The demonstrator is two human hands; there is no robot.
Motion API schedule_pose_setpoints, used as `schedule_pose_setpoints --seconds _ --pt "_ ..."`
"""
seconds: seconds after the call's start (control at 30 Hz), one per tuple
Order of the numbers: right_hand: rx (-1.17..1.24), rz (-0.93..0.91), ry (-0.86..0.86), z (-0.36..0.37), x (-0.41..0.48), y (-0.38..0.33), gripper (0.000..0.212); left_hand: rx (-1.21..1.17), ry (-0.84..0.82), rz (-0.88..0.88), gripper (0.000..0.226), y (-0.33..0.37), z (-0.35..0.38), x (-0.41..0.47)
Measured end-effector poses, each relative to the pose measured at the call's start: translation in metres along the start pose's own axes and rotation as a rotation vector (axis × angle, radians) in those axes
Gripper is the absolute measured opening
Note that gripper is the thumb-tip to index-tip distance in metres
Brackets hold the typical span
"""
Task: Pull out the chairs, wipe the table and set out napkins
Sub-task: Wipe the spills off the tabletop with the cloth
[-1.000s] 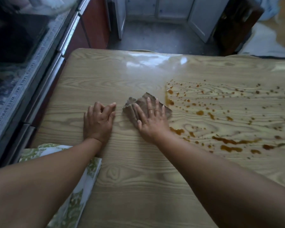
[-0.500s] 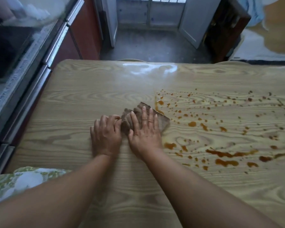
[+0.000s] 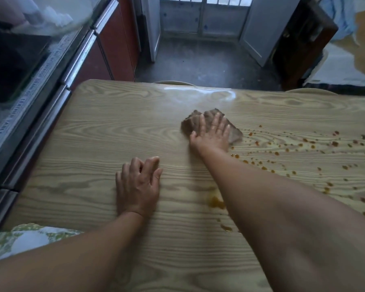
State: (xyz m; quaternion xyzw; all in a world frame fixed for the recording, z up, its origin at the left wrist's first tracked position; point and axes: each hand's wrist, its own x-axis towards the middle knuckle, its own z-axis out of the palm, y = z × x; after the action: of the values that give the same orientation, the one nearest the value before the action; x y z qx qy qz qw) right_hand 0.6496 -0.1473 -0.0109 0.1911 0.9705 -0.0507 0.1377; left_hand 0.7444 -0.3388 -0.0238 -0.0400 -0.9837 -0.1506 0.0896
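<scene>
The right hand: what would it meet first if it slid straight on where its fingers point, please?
Nothing, it seems: beyond the cloth under the right hand lies only bare table up to its far edge; the spill lies rightwards.

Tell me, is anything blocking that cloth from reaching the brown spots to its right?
Nothing visible does. The cloth, under the right hand, lies at the spill's left edge, with only bare table between it and the brown spots. The left hand rests apart.
</scene>
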Motion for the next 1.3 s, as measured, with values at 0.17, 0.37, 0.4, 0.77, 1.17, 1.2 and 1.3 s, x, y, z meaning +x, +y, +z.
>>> schedule_pose_setpoints --seconds 0.17,0.37,0.4,0.77,1.17,1.2,1.3 --pt "0.022 0.107 0.032 0.005 -0.021 0.033 0.066 -0.017 0.011 -0.011 0.040 0.001 -0.001 0.000" --pt "0.031 0.030 -0.009 0.018 -0.070 0.040 0.065 -0.015 0.000 -0.019 0.032 0.002 0.001 -0.003" --pt "0.033 0.008 -0.003 0.021 -0.079 0.039 0.065 -0.016 -0.005 -0.020 0.032 0.003 0.000 -0.003" --pt "-0.063 -0.357 -0.019 0.048 -0.166 0.059 0.065 -0.076 -0.050 0.098 0.032 0.008 -0.009 -0.013" --pt "-0.068 -0.477 0.019 0.064 -0.222 0.082 0.068 -0.199 -0.126 0.065 0.029 0.069 0.010 -0.014" --pt "-0.056 -0.453 0.033 0.065 -0.218 0.081 0.068 -0.202 -0.123 0.076 0.029 0.072 0.013 -0.012" --pt "-0.005 -0.341 0.063 0.064 -0.191 0.073 0.068 -0.246 -0.072 0.065 0.025 0.069 0.015 -0.011"
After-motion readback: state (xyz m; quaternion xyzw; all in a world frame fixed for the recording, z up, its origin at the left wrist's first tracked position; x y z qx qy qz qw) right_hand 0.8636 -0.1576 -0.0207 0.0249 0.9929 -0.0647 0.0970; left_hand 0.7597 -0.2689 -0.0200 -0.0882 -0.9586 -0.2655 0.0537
